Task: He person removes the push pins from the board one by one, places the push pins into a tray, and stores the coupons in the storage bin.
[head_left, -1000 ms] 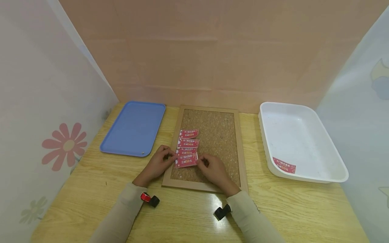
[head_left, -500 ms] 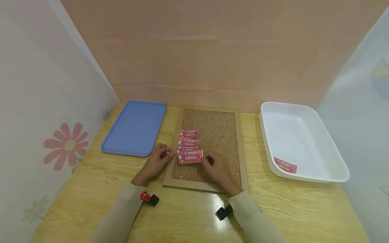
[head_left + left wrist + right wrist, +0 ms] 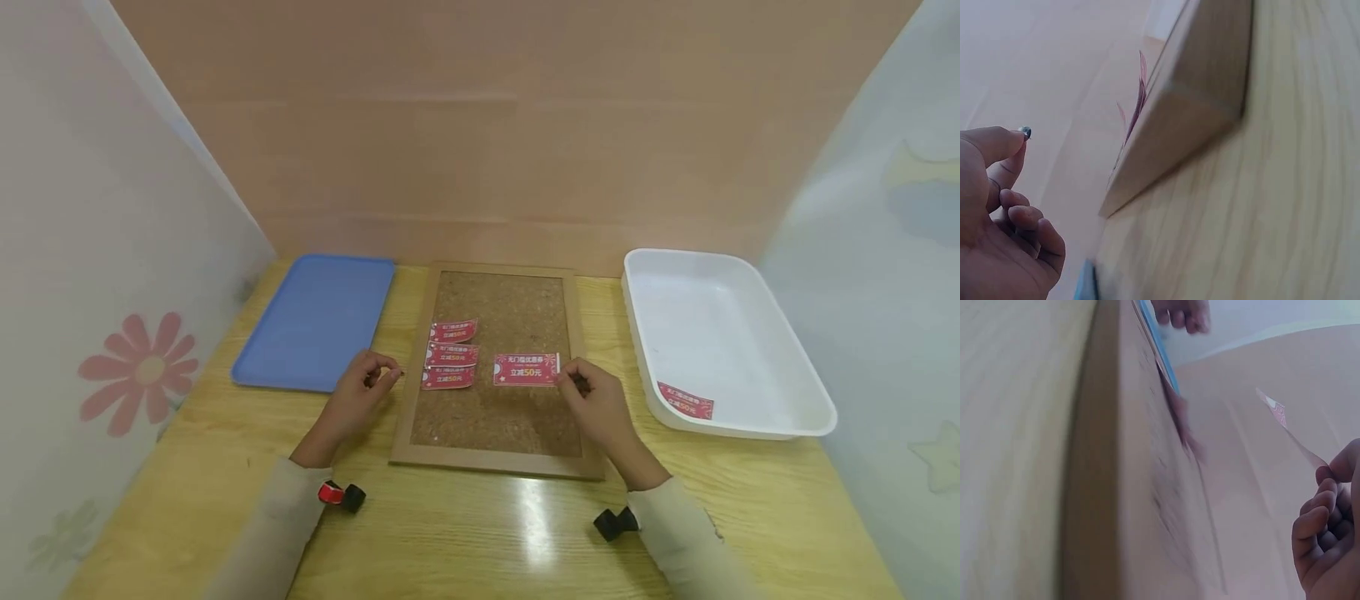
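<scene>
A creased tan backdrop (image 3: pixel 450 150) fills twelve o'clock, crossed by faint horizontal folds. The pale left wall (image 3: pixel 67 183) carries a pink flower (image 3: pixel 138 367) at nine o'clock, the whitish right wall (image 3: pixel 862 308) a faint star (image 3: pixel 939 457) past three. At six, the wood-grained tabletop (image 3: pixel 450 533) catches a bright glare (image 3: pixel 535 525)

Free room over corkboard (image 3: pixel 500 304) beyond three coupons (image 3: pixel 453 356)

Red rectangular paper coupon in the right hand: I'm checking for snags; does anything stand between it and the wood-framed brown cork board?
Nothing visible does: the right hand holds the coupon raised above the cork board, and three other red coupons sit left of the held one.
</scene>
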`<state>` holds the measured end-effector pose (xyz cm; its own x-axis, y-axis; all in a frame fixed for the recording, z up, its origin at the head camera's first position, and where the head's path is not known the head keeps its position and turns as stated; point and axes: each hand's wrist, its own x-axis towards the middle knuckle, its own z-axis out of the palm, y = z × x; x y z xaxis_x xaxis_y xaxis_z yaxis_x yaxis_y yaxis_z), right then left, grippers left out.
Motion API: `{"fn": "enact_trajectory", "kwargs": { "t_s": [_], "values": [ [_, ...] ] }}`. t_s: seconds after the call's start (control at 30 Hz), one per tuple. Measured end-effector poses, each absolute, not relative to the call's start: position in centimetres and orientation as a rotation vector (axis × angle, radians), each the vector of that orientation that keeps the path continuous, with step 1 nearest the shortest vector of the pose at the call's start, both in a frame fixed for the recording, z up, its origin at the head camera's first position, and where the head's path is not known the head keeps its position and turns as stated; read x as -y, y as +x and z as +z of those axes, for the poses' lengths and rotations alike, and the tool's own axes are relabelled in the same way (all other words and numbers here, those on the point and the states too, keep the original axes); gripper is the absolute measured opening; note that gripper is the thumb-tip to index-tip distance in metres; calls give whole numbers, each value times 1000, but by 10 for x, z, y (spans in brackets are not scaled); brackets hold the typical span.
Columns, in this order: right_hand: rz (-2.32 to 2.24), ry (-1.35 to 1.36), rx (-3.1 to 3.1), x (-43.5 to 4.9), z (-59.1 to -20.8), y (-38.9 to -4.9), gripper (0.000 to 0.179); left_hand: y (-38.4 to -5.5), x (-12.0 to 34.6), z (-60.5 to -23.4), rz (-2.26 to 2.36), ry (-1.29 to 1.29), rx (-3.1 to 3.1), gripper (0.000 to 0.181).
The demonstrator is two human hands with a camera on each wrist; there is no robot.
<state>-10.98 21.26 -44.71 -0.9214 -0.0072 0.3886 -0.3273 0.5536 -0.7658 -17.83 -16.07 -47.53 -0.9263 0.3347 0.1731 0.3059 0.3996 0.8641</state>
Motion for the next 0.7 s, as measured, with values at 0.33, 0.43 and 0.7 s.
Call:
{"fn": "enact_trajectory", "kwargs": {
  "t_s": [0.33,0.43,0.7],
  "values": [
    [1002,142,2551,-282,-405,-85,13,-186,202,-458,1471,672,-2800,20],
    [967,78,2596,-301,-397,-80,15,-188,213,-455,1468,667,-2841,18],
    [930,-110,2655,-351,-390,-70,19,-193,236,-454,1420,625,-2920,16]
  ]
}}
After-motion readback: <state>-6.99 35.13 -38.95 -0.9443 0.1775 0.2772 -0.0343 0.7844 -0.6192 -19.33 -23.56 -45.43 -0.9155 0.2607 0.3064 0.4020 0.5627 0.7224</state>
